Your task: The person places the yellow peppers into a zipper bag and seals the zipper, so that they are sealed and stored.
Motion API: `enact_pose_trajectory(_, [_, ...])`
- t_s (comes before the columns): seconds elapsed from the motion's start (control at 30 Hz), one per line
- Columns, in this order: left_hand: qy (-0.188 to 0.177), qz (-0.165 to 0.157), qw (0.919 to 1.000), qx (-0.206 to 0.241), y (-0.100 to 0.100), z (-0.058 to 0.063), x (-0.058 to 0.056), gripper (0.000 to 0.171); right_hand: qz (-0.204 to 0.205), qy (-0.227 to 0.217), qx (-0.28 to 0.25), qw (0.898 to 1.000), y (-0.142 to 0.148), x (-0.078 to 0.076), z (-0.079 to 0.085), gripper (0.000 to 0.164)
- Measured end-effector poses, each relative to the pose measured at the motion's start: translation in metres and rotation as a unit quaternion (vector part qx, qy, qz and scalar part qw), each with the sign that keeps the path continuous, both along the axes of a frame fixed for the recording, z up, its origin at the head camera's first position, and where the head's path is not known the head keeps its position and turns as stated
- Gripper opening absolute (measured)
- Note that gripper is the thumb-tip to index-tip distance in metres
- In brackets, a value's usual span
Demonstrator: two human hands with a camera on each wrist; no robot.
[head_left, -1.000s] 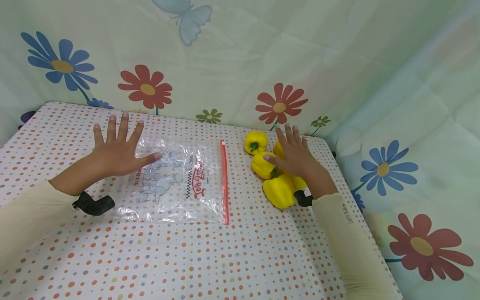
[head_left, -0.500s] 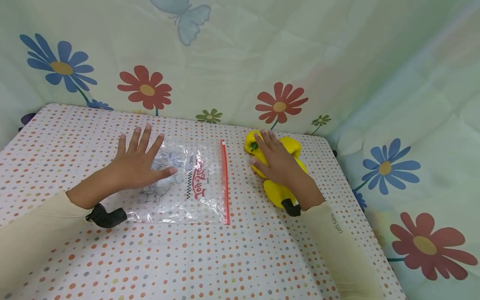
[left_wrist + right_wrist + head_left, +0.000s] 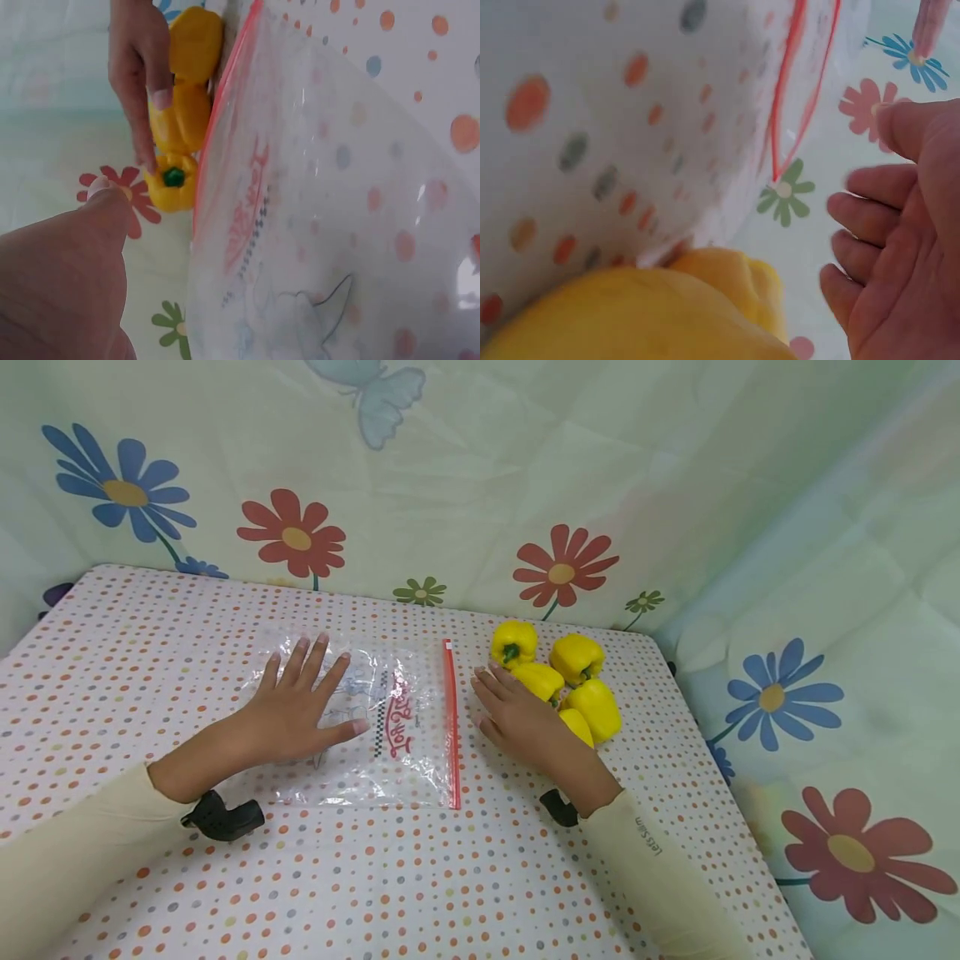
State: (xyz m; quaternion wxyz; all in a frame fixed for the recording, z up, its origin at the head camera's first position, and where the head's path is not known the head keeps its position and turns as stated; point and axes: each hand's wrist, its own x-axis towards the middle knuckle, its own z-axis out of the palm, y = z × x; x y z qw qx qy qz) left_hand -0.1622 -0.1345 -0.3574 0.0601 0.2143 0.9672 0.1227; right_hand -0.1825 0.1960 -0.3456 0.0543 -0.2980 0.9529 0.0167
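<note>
A clear zip bag (image 3: 420, 777) with a red zip edge and printed cartoon figures lies flat on the table. Over its left half hovers my left hand (image 3: 288, 722), fingers spread and holding nothing; whether it touches the plastic I cannot tell. Several yellow bell peppers (image 3: 595, 708) are grouped to the right of the bag. My right hand (image 3: 525, 722) is between the red zip and the peppers, fingers fairly straight, nothing in its grasp. It partly hides the nearest pepper (image 3: 577, 727). In the right wrist view, a yellow pepper (image 3: 645, 319) fills the bottom, apart from the fingers (image 3: 866, 217).
A dotted cloth covers the table (image 3: 360, 877). Behind it and along the right hangs a curtain (image 3: 465, 468) printed with flowers. Each wrist carries a black strap mount (image 3: 225, 818).
My right hand has swept left and nearer across the peppers, uncovering those at the back right. My left hand has shifted right and nearer over the bag. Bag and peppers look unmoved.
</note>
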Motion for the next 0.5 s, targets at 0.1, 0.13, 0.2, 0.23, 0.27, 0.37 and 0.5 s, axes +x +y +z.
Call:
enact_pose_trajectory(0.1, [-0.006,-0.005,0.9999,0.008,0.000,-0.005,0.003,0.102,0.011,-0.019,0.006,1.000,-0.002,0.002,-0.006,0.060])
enact_pose_trajectory(0.13, [-0.006,-0.007,0.9999,0.011,0.000,-0.007,0.005,0.102,0.016,-0.027,0.005,1.000,-0.002,0.003,-0.008,0.059])
enact_pose_trajectory(0.2, [-0.008,-0.012,0.9998,0.014,0.001,-0.011,0.008,0.101,0.026,-0.036,0.005,0.999,-0.004,0.004,-0.012,0.058])
enact_pose_trajectory(0.23, [-0.010,-0.017,0.9997,0.016,0.001,-0.014,0.010,0.101,0.031,-0.037,0.004,0.999,-0.004,0.005,-0.013,0.057])
enact_pose_trajectory(0.27, [-0.011,-0.022,0.9996,0.016,0.002,-0.016,0.012,0.101,0.034,-0.039,0.002,0.999,-0.005,0.005,-0.015,0.057])
enact_pose_trajectory(0.37, [-0.023,-0.038,0.9987,0.025,0.005,-0.021,0.019,0.100,0.034,-0.041,0.004,0.999,-0.005,0.006,-0.018,0.057])
enact_pose_trajectory(0.5, [-0.033,-0.047,0.9974,0.044,0.011,-0.023,0.026,0.098,0.016,-0.059,-0.008,0.998,-0.004,0.003,-0.022,0.059])
